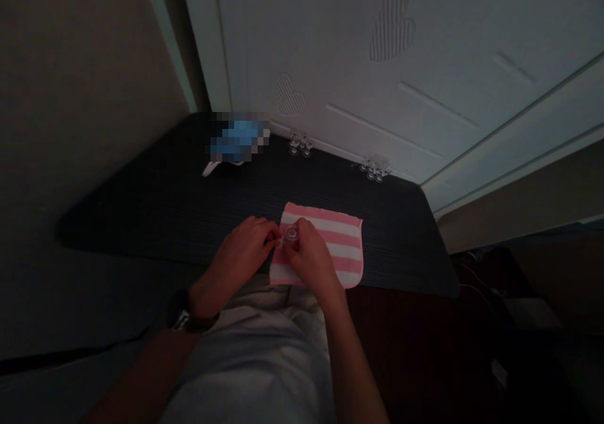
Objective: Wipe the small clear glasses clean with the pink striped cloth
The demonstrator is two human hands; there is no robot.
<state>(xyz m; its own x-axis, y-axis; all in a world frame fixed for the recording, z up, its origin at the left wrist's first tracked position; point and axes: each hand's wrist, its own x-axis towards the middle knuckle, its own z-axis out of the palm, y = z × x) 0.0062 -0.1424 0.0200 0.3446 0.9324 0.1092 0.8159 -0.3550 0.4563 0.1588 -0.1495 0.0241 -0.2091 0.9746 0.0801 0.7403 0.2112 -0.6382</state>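
A pink and white striped cloth (346, 251) lies near the front edge of the dark table. Over its left part, my right hand (309, 254) holds a small clear round piece (291, 233) between its fingers. Close by on the left is my left hand (250, 241), its fingertips pinched together at the cloth's left edge beside the clear piece. Whatever is between those fingertips is too small and dim to make out. A dark watch sits on my left wrist.
Several small clear pieces stand in two groups, one (301, 143) at the table's back middle, another (375, 168) farther right. A blurred blue-screened device (238, 141) rests at the back left of the table (189, 204). A white panel with hearts rises behind.
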